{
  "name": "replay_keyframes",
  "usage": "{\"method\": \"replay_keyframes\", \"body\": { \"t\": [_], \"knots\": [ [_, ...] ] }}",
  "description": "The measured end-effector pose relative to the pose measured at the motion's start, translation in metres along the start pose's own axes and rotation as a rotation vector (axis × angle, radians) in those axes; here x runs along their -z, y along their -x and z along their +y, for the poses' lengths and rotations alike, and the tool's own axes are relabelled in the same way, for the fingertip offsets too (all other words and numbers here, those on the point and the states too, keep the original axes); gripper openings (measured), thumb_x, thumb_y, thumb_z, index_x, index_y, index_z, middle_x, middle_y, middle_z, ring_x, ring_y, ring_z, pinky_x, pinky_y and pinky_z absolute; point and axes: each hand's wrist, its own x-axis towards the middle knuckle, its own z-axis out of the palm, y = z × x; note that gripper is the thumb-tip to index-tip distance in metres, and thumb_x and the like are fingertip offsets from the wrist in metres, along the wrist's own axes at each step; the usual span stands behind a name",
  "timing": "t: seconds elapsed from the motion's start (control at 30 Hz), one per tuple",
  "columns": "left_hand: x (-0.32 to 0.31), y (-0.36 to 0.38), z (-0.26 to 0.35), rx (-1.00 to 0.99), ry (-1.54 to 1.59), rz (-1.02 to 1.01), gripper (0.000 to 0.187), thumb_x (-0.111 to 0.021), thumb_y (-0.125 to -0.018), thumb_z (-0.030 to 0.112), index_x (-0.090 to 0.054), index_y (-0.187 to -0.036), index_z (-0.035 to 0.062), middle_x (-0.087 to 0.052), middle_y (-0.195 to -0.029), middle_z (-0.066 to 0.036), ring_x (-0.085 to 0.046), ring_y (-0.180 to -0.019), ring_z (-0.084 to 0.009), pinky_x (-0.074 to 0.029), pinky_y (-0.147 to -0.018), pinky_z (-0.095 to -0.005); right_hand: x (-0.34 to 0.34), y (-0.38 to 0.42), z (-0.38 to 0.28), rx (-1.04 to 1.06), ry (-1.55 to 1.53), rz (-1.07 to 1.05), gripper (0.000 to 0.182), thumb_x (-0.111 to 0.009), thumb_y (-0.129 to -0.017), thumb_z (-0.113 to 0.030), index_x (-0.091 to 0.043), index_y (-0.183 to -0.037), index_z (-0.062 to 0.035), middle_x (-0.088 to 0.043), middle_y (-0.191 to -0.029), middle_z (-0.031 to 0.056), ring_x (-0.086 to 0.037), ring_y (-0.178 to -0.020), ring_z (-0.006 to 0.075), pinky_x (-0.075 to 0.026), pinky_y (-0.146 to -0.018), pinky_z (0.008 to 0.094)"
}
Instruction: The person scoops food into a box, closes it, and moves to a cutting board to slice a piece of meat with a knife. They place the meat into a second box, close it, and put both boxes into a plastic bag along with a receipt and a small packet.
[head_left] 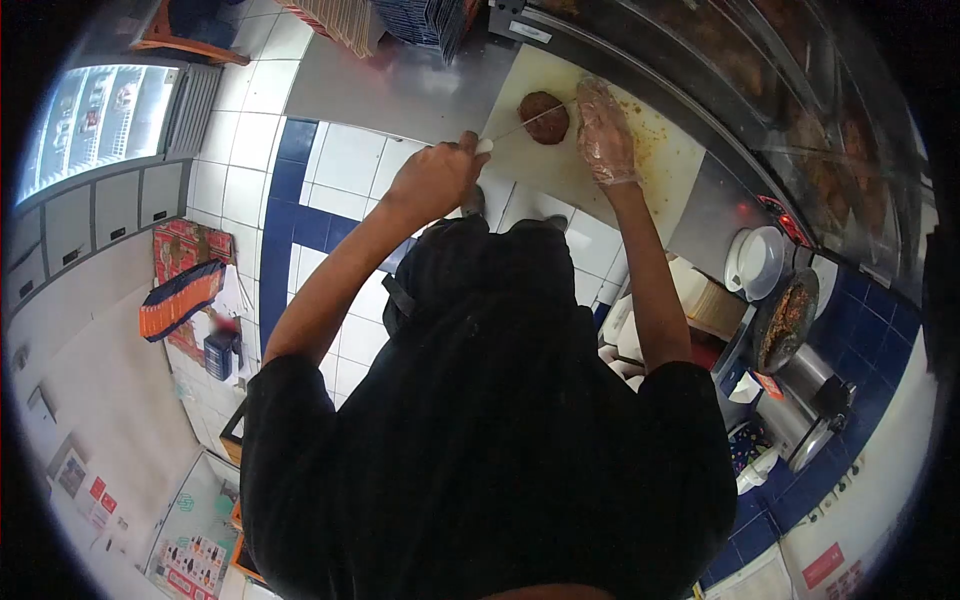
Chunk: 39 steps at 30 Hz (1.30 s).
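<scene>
My bare left hand (pixel 437 180) is closed around the white handle of a knife (pixel 484 146). The thin blade reaches right across a round brown piece of food (pixel 544 117), which sits on a pale cutting board (pixel 535 172). Just right of the food, my right hand (pixel 606 130), in a clear plastic glove, lies over the board with its fingers stretched out, near the blade's tip. Its fingertips are partly blurred by the glove. Orange-brown crumbs (pixel 648 135) are scattered on the board beside this hand.
A glass-fronted case with food (pixel 800 120) borders the board at the upper right. White bowls (pixel 757 262), a pan of chopped food (pixel 788 320) and a metal pot (pixel 790 405) stand at the right. Stacked folded cartons (pixel 420 22) are at the top of the steel counter (pixel 400 95).
</scene>
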Motion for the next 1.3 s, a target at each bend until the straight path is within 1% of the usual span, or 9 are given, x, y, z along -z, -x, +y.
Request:
{"method": "replay_keyframes", "body": {
  "t": [0.23, 0.47, 0.57, 0.73, 0.83, 0.93, 1.03, 1.23, 1.3],
  "knots": [
    [-0.013, -0.005, -0.006, 0.026, 0.001, -0.018, 0.035, -0.044, -0.105, 0.028, -0.047, -0.114, -0.0058, -0.064, -0.069, -0.029, -0.068, -0.070, -0.0475, -0.055, -0.064, -0.0555, -0.018, 0.004, 0.010, 0.013, 0.107, -0.065, 0.061, -0.058, -0.083, -0.003, -0.048, -0.143, -0.0049, -0.049, -0.147, 0.0146, -0.041, -0.141, 0.0334, -0.039, -0.114, 0.0456],
    [-0.037, -0.011, -0.016, 0.097, 0.016, -0.102, 0.034, -0.045, -0.105, 0.027, -0.044, -0.116, -0.0051, -0.064, -0.065, -0.025, -0.068, -0.066, -0.0450, -0.055, -0.059, -0.0548, -0.033, 0.016, 0.004, -0.032, 0.030, -0.048, 0.059, -0.055, -0.085, -0.002, -0.047, -0.144, -0.0048, -0.043, -0.151, 0.0170, -0.038, -0.142, 0.0343, -0.038, -0.115, 0.0442],
    [-0.051, -0.008, -0.027, 0.034, 0.014, -0.008, 0.033, -0.045, -0.105, 0.027, -0.044, -0.115, -0.0050, -0.064, -0.064, -0.024, -0.068, -0.065, -0.0436, -0.055, -0.058, -0.0547, -0.032, 0.012, -0.004, -0.061, 0.068, -0.080, 0.059, -0.056, -0.085, -0.003, -0.047, -0.144, -0.0046, -0.042, -0.152, 0.0180, -0.037, -0.143, 0.0347, -0.038, -0.116, 0.0435],
    [-0.043, -0.009, -0.028, 0.032, 0.026, -0.024, 0.033, -0.045, -0.105, 0.028, -0.044, -0.115, -0.0036, -0.063, -0.064, -0.024, -0.068, -0.064, -0.0438, -0.055, -0.058, -0.0543, -0.024, 0.003, 0.005, -0.077, 0.057, -0.165, 0.064, -0.057, -0.084, -0.004, -0.044, -0.147, -0.0065, -0.039, -0.154, 0.0172, -0.035, -0.144, 0.0345, -0.038, -0.116, 0.0441],
    [-0.027, -0.006, -0.012, 0.023, 0.029, -0.021, 0.034, -0.044, -0.106, 0.029, -0.044, -0.115, -0.0036, -0.064, -0.064, -0.025, -0.068, -0.065, -0.0444, -0.055, -0.058, -0.0540, -0.005, 0.005, 0.006, 0.017, 0.044, -0.019, 0.067, -0.059, -0.083, -0.006, -0.043, -0.148, -0.0082, -0.037, -0.156, 0.0152, -0.035, -0.145, 0.0338, -0.037, -0.117, 0.0440],
    [-0.026, -0.002, -0.004, 0.035, 0.034, -0.034, 0.036, -0.042, -0.106, 0.031, -0.044, -0.115, -0.0037, -0.064, -0.065, -0.025, -0.069, -0.066, -0.0447, -0.056, -0.059, -0.0539, 0.016, 0.005, -0.007, -0.097, 0.067, -0.078, 0.070, -0.059, -0.081, -0.005, -0.042, -0.149, -0.0094, -0.036, -0.158, 0.0127, -0.033, -0.146, 0.0321, -0.035, -0.118, 0.0429],
    [-0.026, -0.003, -0.002, 0.028, 0.036, -0.052, 0.037, -0.042, -0.106, 0.031, -0.045, -0.115, -0.0041, -0.064, -0.066, -0.025, -0.069, -0.067, -0.0450, -0.056, -0.059, -0.0539, 0.009, 0.014, -0.003, -0.144, 0.060, -0.169, 0.073, -0.059, -0.080, -0.004, -0.040, -0.151, -0.0107, -0.033, -0.159, 0.0117, -0.030, -0.148, 0.0306, -0.032, -0.119, 0.0430],
    [-0.033, -0.008, -0.005, 0.041, 0.010, -0.103, 0.040, -0.042, -0.106, 0.032, -0.044, -0.118, -0.0059, -0.065, -0.069, -0.027, -0.068, -0.068, -0.0469, -0.056, -0.059, -0.0540, -0.013, 0.027, 0.009, -0.055, 0.081, -0.065, 0.071, -0.058, -0.081, -0.003, -0.041, -0.150, -0.0091, -0.033, -0.159, 0.0118, -0.029, -0.148, 0.0309, -0.032, -0.120, 0.0446],
    [-0.048, -0.007, -0.011, 0.038, 0.014, -0.106, 0.040, -0.042, -0.106, 0.032, -0.044, -0.119, -0.0061, -0.065, -0.070, -0.028, -0.068, -0.069, -0.0473, -0.056, -0.061, -0.0536, -0.021, 0.039, 0.008, -0.098, 0.097, -0.121, 0.071, -0.059, -0.081, -0.003, -0.040, -0.150, -0.0086, -0.035, -0.157, 0.0126, -0.030, -0.148, 0.0321, -0.033, -0.119, 0.0452]
  ]
}}
